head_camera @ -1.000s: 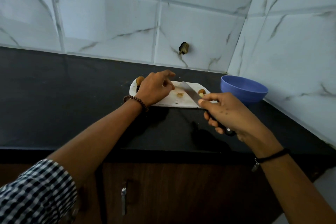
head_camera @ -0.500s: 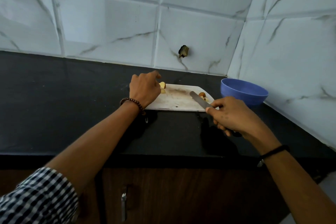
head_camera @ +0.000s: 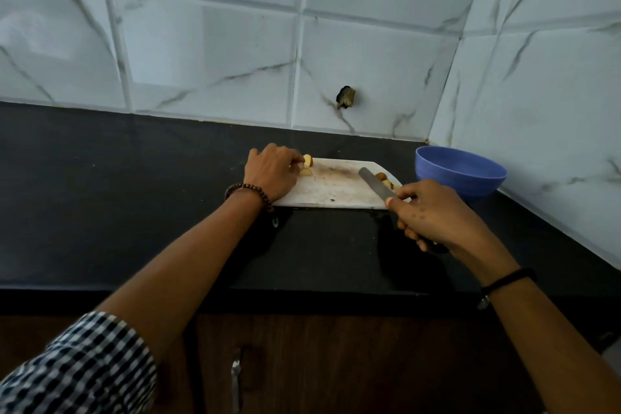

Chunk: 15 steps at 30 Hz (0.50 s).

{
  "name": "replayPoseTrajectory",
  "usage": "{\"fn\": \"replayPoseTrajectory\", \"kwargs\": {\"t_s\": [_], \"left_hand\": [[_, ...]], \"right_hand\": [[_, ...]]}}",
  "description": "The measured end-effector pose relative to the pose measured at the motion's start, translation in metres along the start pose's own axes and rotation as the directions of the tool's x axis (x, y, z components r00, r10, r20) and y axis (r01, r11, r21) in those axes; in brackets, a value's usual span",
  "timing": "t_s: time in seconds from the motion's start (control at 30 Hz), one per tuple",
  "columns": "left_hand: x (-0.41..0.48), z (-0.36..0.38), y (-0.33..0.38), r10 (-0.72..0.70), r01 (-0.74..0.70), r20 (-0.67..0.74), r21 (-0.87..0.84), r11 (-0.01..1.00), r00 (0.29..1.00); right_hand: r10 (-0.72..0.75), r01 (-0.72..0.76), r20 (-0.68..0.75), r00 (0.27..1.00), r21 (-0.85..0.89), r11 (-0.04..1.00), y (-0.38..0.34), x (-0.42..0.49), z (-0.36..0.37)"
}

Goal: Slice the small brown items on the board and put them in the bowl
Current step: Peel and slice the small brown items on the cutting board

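Drawing back from the middle of the board, where it lay a second ago, the knife [head_camera: 373, 183] now slants over the right part of the white cutting board [head_camera: 336, 193]. The right hand [head_camera: 433, 212] is wrapped round its dark handle, thumb and forefinger reaching toward the blade. The left hand [head_camera: 272, 173] has moved from the board's centre to its far-left corner. There its curled fingertips hold a halved piece [head_camera: 307, 161], and a second cut piece [head_camera: 305, 172] lies just beside them.

The board's near edge sits well back from the front lip of the black counter [head_camera: 134, 195]. Bare dark counter stretches wide to the left and lies in front of the board. To the right the blue bowl [head_camera: 460, 171] stands near the board's clipped corner, close under the side wall of marble-look tiles [head_camera: 537, 111].

The two left pieces show pale yellow cut faces with brown skin. Two more brown pieces [head_camera: 382, 176] rest at the board's right end, just beside the blade. The middle of the board is smeared brown.
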<state>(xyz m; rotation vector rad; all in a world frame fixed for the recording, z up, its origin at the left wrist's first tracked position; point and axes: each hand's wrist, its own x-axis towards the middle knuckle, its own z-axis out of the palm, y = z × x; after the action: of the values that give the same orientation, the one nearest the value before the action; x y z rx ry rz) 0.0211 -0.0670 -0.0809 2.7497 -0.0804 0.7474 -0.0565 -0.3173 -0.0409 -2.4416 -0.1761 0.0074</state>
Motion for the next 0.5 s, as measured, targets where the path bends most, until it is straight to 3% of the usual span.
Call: {"fn": "replayPoseTrajectory", "kwargs": {"t_s": [0.13,0.27,0.5], "left_hand": [[0.002,-0.001,0.001,0.030,-0.034,0.078,0.046,0.998,0.996],[0.000,-0.002,0.001,0.078,-0.079,0.056,0.020,0.997,0.995],[-0.005,-0.008,0.017,0.300,-0.245,0.151,-0.301,0.922,0.942]], "right_hand": [[-0.022,0.022,0.010,1.000,0.051,0.998,0.000,0.002,0.005],[-0.056,0.057,-0.017,0.998,0.070,0.996,-0.003,0.003,0.011],[-0.101,0.109,-0.068,0.993,0.128,0.986,-0.009,0.001,0.024]]}}
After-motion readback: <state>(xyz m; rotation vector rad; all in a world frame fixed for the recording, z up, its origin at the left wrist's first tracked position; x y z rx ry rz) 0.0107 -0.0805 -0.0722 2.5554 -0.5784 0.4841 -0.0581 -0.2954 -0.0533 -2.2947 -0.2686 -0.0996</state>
